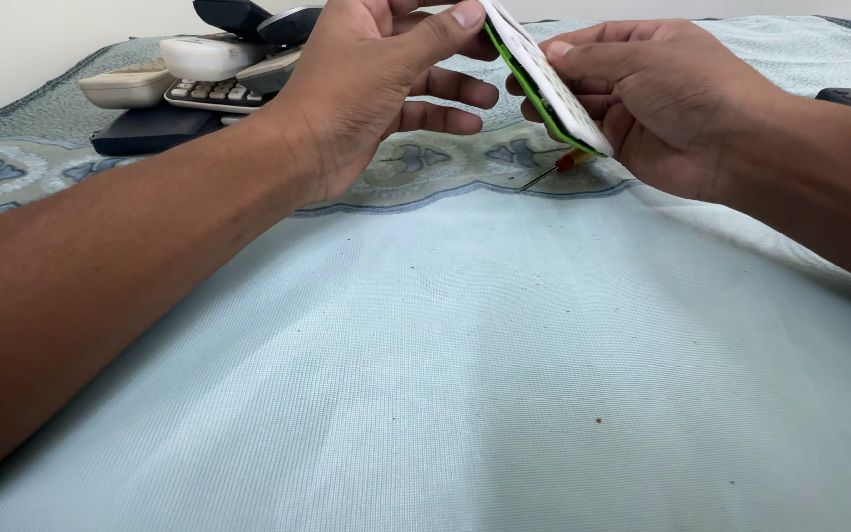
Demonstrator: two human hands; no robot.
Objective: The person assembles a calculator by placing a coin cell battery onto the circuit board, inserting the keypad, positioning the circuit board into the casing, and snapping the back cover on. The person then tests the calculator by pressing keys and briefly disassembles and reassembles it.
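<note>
White remote shell (544,74) with green board, tilted, gripped between left hand (376,89) and right hand (662,103); small screwdriver (556,169) beneath, remotes (199,84) piled beyond the left wrist

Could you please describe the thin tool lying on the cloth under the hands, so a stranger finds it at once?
On the pale blue cloth, look at its patterned band below the right hand. There, under the white and green remote control, lies a small screwdriver. Its red handle and thin metal shaft set it apart.
</note>
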